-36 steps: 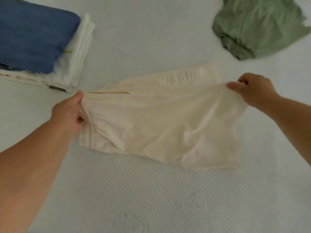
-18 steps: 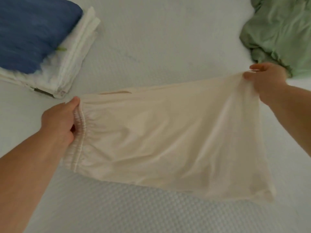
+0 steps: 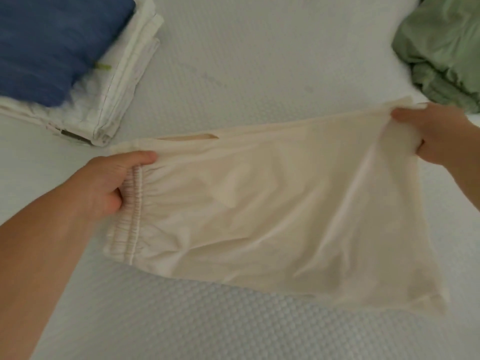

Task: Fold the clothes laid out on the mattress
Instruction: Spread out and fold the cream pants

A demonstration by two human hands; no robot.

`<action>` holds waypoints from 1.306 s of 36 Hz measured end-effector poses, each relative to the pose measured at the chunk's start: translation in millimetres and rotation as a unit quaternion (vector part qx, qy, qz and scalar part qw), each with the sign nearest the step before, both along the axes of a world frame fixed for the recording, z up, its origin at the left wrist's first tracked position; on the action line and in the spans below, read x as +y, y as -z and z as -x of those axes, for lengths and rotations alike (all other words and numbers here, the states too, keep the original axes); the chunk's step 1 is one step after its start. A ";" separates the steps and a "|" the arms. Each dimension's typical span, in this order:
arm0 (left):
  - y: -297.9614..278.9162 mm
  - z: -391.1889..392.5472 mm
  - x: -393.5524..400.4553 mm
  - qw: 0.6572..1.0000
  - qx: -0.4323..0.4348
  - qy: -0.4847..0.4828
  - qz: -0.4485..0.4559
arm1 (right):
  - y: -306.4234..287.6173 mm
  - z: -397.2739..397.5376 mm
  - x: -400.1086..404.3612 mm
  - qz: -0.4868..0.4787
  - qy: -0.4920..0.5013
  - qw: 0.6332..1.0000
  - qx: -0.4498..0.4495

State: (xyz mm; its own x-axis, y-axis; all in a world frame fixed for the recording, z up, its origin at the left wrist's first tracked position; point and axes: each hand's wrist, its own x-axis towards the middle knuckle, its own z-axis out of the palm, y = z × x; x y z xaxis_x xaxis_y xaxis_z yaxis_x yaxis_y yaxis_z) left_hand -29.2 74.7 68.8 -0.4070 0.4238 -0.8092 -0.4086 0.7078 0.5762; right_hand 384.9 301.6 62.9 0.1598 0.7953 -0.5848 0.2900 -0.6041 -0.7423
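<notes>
Cream shorts [image 3: 259,216] held up & stretched sideways between both hands, over the white quilted mattress [image 3: 233,61]. Landmark = the shorts, everything placed vs them

Left hand [image 3: 109,183] at the shorts' left end: fingers curled under the gathered elastic waistband [image 3: 133,211], thumb laid on top along the upper edge, so a firm grip on the band. Waistband runs top to bottom at that end, its lower part hangs free below the hand

Right hand [image 3: 439,136] at the shorts' upper right corner: thumb & fingers pinch the fabric edge there, cloth bunched in the fist. From that corner the right side of the shorts drops down and toward the camera, hem [image 3: 389,300] at bottom right looks loose; can't tell if it touches the mattress

Upper edge of shorts pulled fairly taut between the 2 hands, a slit-like opening [image 3: 192,137] shows along it nr the left hand. Middle of the fabric sags w/ soft creases

Beyond the shorts' left end, well apart: folded stack, blue garment [image 3: 52,45] on top of white folded pieces [image 3: 122,81], a small green bit [image 3: 102,66] sticking out between them

Beyond the shorts' right corner, just behind the right hand: crumpled green garment [image 3: 441,48], unfolded, partly cut off by the frame edge
</notes>
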 end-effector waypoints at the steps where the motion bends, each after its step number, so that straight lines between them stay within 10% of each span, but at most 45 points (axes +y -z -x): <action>1: -3.0 -1.3 0.1 1.000 -0.016 0.007 -0.004 | -5.1 -2.3 -3.2 0.006 -0.002 1.000 0.027; 17: -138.7 -17.0 -48.5 0.942 0.041 0.187 -0.277 | -186.2 -103.5 -108.7 -0.052 -0.079 0.995 0.019; 30: -234.0 -30.2 -156.0 0.912 0.012 0.339 -0.233 | -307.7 -190.4 -278.3 -0.015 -0.169 0.983 -0.070; 40: -218.7 -12.3 -242.6 0.910 -0.083 0.393 -0.101 | -298.1 -197.5 -412.9 0.091 -0.119 0.985 -0.086; 47: -140.8 -33.7 -237.8 0.921 0.077 0.378 -0.045 | -196.1 -150.4 -410.8 0.051 -0.167 0.957 -0.233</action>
